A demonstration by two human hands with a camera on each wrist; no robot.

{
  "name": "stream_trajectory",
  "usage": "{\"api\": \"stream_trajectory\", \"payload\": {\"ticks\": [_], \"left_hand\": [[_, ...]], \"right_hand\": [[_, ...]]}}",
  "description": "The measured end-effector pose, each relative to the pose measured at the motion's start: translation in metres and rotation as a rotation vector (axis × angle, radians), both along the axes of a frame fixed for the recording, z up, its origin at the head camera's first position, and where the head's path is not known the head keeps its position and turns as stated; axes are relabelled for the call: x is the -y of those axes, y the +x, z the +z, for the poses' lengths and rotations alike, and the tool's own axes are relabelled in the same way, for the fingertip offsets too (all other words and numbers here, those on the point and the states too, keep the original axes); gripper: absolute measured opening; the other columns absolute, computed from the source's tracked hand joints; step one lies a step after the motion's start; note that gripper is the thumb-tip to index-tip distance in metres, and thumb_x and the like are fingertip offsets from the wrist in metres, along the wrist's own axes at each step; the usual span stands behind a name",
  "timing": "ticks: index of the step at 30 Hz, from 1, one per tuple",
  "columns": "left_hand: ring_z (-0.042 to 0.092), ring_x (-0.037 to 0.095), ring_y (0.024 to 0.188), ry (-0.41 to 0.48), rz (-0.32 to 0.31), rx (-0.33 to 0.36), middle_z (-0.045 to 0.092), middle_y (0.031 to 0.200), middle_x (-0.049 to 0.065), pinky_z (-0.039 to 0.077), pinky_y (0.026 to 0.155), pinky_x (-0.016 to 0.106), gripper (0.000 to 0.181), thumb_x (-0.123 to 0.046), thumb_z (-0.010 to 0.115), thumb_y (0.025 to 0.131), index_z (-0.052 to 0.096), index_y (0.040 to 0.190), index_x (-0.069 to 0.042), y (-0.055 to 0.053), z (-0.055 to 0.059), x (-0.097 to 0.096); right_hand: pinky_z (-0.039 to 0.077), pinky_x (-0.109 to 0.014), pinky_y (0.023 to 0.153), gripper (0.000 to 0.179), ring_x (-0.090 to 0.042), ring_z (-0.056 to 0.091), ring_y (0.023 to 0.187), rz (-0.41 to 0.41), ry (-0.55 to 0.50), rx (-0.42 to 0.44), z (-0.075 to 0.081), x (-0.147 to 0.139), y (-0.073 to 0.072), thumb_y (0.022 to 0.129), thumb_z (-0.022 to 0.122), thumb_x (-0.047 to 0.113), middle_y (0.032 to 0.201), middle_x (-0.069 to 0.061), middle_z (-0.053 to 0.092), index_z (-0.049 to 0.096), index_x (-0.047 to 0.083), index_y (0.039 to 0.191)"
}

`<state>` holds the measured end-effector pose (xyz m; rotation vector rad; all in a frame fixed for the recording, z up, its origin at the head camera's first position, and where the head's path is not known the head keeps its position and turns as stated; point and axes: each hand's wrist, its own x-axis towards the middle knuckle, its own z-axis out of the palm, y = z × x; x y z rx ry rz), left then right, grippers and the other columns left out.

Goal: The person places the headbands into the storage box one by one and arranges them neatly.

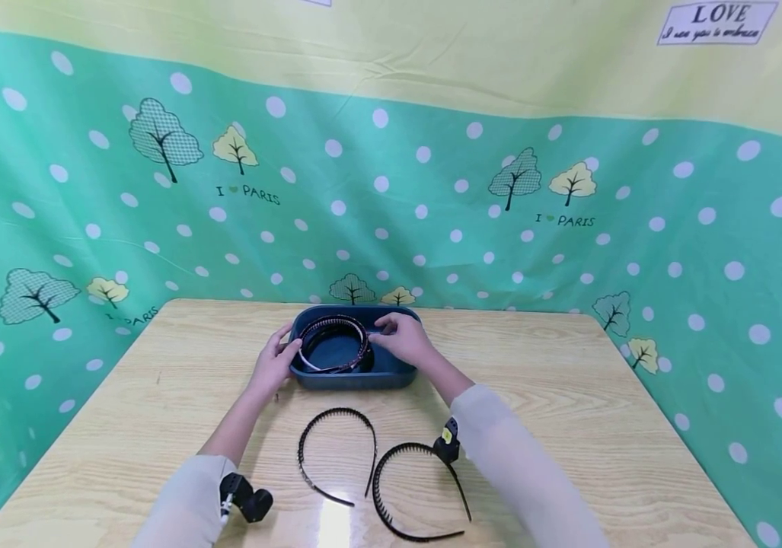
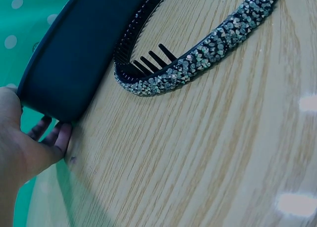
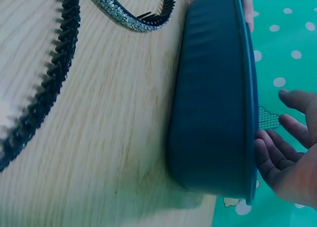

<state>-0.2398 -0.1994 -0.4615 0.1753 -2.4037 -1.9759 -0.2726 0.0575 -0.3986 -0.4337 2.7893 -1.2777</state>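
A dark blue plastic bin [image 1: 356, 383] stands at the back of the table, with several headbands [image 1: 365, 346] stacked in its left half. My left hand [image 1: 270, 367] grips the bin's left end, thumb at the rim and fingers low on the outer wall. Over the right part of the bin is my right hand [image 1: 400, 339], its fingers loosely bent and thumb apart, holding nothing. In front of the bin lies a black toothed headband with glittering stones [image 2: 213, 51]. Nearer to me and further right rests another black toothed headband [image 1: 377, 491].
The wooden table [image 1: 555, 426] extends to both sides of the bin. Close behind it hangs a green and yellow cloth [image 1: 425, 183] with dots and trees. Wrist cameras [image 1: 245, 496] are strapped over both sleeves.
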Motion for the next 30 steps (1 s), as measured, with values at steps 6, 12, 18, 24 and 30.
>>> {"api": "stream_trajectory", "payload": {"ticks": [6, 12, 18, 24, 30], "left_hand": [[0.058, 0.01, 0.084, -0.001, 0.001, 0.012, 0.045, 0.134, 0.027, 0.053, 0.065, 0.024, 0.055, -0.032, 0.044, 0.099, 0.025, 0.149, -0.018, -0.001, -0.001, 0.0], [0.059, 0.015, 0.089, -0.004, 0.01, 0.017, 0.045, 0.135, 0.026, 0.053, 0.066, 0.025, 0.054, -0.03, 0.044, 0.099, 0.026, 0.148, -0.019, -0.001, -0.002, 0.001], [0.058, 0.021, 0.096, -0.022, 0.008, 0.005, 0.046, 0.134, 0.027, 0.053, 0.067, 0.025, 0.054, -0.03, 0.044, 0.099, 0.026, 0.148, -0.017, -0.001, -0.002, 0.001], [0.058, 0.016, 0.091, -0.011, 0.002, 0.017, 0.045, 0.135, 0.026, 0.053, 0.066, 0.025, 0.055, -0.033, 0.045, 0.099, 0.025, 0.149, -0.02, -0.001, -0.003, 0.001], [0.059, 0.019, 0.094, -0.014, 0.006, 0.014, 0.045, 0.135, 0.026, 0.053, 0.067, 0.025, 0.055, -0.033, 0.044, 0.099, 0.026, 0.149, -0.02, -0.002, -0.003, 0.0]], "right_hand": [[0.048, -0.029, 0.071, 0.034, -0.02, 0.058, 0.091, 0.025, 0.04, 0.02, 0.003, -0.008, 0.002, 0.085, 0.069, 0.027, 0.1, -0.007, 0.064, 0.064, 0.009, 0.115], [0.05, -0.033, 0.078, 0.037, -0.023, 0.057, 0.1, 0.074, 0.064, 0.045, 0.007, -0.016, 0.006, 0.085, 0.069, 0.028, 0.113, -0.011, 0.062, 0.063, 0.01, 0.117], [0.05, -0.031, 0.075, 0.033, -0.019, 0.057, 0.093, 0.109, 0.072, 0.039, 0.012, -0.025, 0.014, 0.085, 0.069, 0.026, 0.115, -0.011, 0.061, 0.064, 0.013, 0.114], [0.05, -0.03, 0.074, 0.031, -0.017, 0.057, 0.09, 0.152, 0.086, 0.023, 0.016, -0.035, 0.022, 0.085, 0.069, 0.024, 0.113, -0.01, 0.06, 0.064, 0.013, 0.113], [0.05, -0.031, 0.074, 0.03, -0.02, 0.057, 0.092, 0.171, 0.092, 0.037, 0.023, -0.042, 0.032, 0.085, 0.069, 0.023, 0.114, -0.012, 0.058, 0.064, 0.013, 0.112]]}}
